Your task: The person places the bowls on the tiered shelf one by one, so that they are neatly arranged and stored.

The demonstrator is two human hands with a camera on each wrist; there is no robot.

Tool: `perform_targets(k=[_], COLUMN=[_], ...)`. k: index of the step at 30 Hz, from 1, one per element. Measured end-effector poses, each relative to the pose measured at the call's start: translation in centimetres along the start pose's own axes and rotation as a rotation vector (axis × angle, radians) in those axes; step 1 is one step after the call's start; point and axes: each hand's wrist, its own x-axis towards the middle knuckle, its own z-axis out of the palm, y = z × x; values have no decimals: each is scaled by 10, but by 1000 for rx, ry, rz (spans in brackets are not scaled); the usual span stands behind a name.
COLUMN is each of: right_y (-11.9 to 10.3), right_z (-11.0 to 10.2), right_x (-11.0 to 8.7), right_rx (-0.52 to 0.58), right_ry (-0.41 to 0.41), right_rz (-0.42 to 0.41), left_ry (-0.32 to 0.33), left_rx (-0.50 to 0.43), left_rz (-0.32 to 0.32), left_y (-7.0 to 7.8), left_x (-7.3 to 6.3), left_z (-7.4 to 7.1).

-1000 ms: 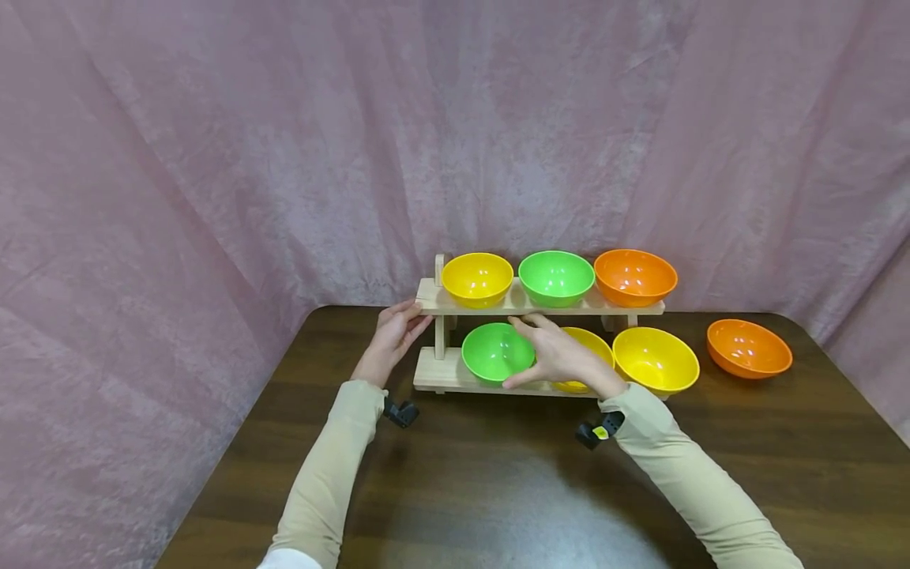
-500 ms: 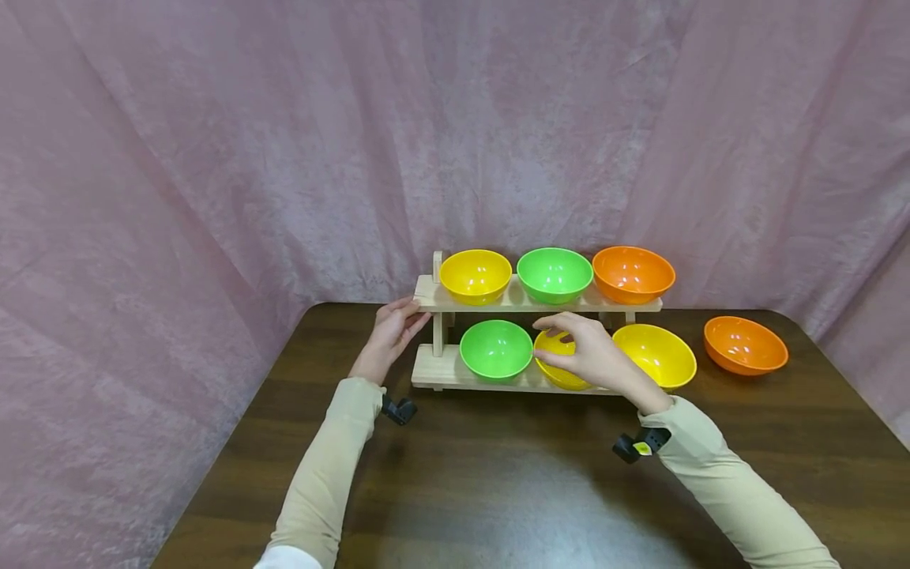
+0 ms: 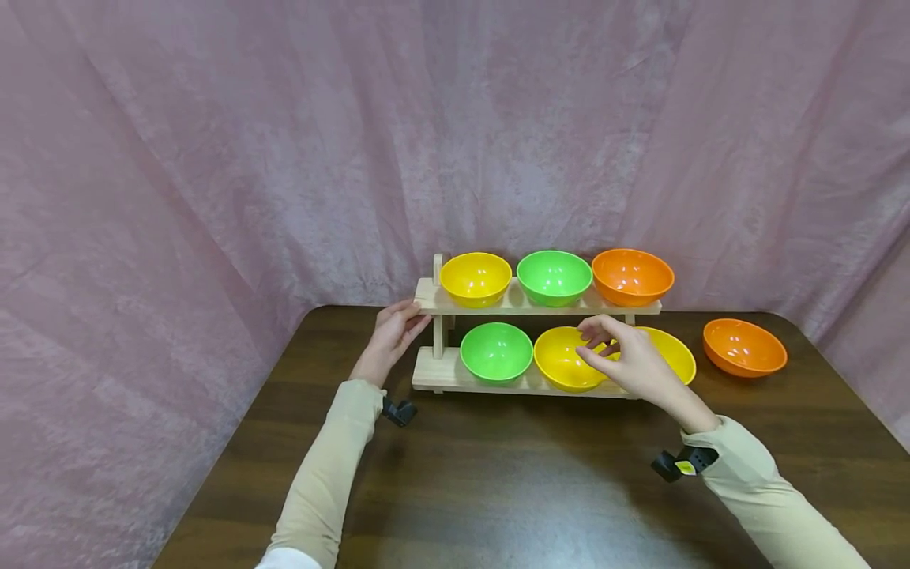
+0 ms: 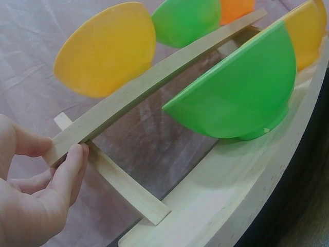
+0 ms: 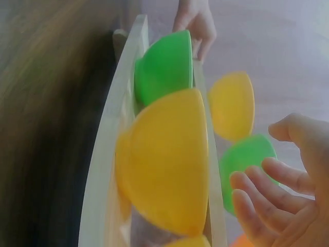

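My left hand (image 3: 387,340) pinches the left end of the upper board (image 4: 110,105) of a two-tier wooden rack, thumb and fingers on its edge. My right hand (image 3: 636,363) is raised, fingers loosely bent and empty, overlapping the right yellow bowl (image 3: 671,348) in the head view. Just left of its fingertips sits the middle yellow bowl (image 3: 562,359), with a green bowl (image 3: 496,352) beside it at the left of the lower board. The upper board carries a yellow bowl (image 3: 475,280), a green bowl (image 3: 554,278) and an orange bowl (image 3: 633,276).
Another orange bowl (image 3: 744,348) stands on the dark wooden table (image 3: 512,466), right of the rack. A pink curtain (image 3: 284,158) hangs behind the table's back edge.
My right hand has moved rightward, from beside the lower green bowl, past the middle yellow bowl, to in front of the right yellow bowl. My left hand keeps its grip on the board.
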Motion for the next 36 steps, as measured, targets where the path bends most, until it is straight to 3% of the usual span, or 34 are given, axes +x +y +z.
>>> perform_targets(k=[6,15,36], right_y=[12,32,80], right_z=[-11,-35,-70], right_x=[-11,-28,-57], right_rx=[-45,-145,-150], right_ry=[80,177,323], right_rz=[-28,17,165], left_ry=[-1,-2,3], left_rx=[-1,-13,-18], left_rz=[1,3,1], left_y=[0,0,0], left_x=[2,2,1], left_z=[-1,0,0])
